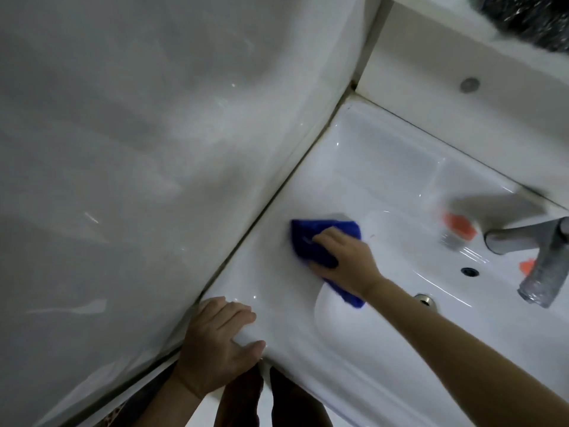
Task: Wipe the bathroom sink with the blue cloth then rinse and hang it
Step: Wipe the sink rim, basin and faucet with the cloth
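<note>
Bunched blue microfibre cloth, soft and napped, lying on the flat left ledge of the glossy white ceramic sink, just at the basin's rim; 1 tail of the cloth hangs past the wrist into the bowl. The right hand presses down on the cloth, fingers spread almost flat over it and curled slightly at the tips, pinning rather than pinching. The left hand rests on the sink's rounded front corner, fingers extended on top and thumb along the front edge, holding nothing but bracing there.

Stage, as judged: the wiping step is in hand. Whether the bowl has been wiped cannot be told. Rinsing and hanging appear not yet done, since the cloth is on the ledge and no water is seen running.

Surroundings: a matt grey metal tap with a cylindrical spout stands at the right; a small dark overflow hole and a metal drain ring mark the bowl. 2 blurred orange objects sit near the tap, identity unclear. A smooth pale wall panel meets the sink's left edge along a dark joint.
</note>
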Available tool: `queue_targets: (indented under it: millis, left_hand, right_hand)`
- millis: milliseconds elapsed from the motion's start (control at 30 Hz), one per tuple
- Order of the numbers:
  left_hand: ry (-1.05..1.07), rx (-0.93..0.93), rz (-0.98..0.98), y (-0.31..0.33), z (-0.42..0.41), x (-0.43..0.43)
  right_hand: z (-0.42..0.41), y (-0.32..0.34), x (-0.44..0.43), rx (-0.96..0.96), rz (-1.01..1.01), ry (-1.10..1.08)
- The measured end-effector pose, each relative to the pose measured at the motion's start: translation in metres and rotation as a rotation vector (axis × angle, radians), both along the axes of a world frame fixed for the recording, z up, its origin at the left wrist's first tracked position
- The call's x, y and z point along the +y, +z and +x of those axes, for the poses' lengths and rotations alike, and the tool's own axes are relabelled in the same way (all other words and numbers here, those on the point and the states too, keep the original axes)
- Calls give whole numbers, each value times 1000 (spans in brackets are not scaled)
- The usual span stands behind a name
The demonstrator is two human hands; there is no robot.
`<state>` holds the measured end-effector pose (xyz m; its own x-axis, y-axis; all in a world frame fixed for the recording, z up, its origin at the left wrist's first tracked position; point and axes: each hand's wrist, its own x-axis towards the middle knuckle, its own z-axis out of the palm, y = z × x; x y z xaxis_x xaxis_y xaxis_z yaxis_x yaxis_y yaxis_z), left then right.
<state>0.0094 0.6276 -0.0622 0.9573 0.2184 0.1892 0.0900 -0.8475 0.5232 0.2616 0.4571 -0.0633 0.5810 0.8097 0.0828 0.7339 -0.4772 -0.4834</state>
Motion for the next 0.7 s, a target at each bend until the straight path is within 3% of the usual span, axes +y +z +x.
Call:
queue_targets:
  millis: [133,267,333,433,500,533,700]
  left_hand:
    - [-1,-44,9,3,-5,-8]
    - [18,-43,37,-5,-1,2]
    - [2,-22,36,-5,2,1]
    - [-8,13,35,-2,4,1]
    - [-11,20,19,-2,1,1]
    - [-9,17,19,-2,1,1]
    - [-9,7,27,-3,0,2]
  right_hand:
    - [83,2,-1,-39,13,-516]
    - [68,1,31,51,55,-573]
    - [21,2,32,106,62,-446]
    - [-47,4,24,60,38,-65]
    - [-46,3,20,7,13,169]
    - [-30,1,25,-12,1,177]
    - [91,4,57,8,-9,-486]
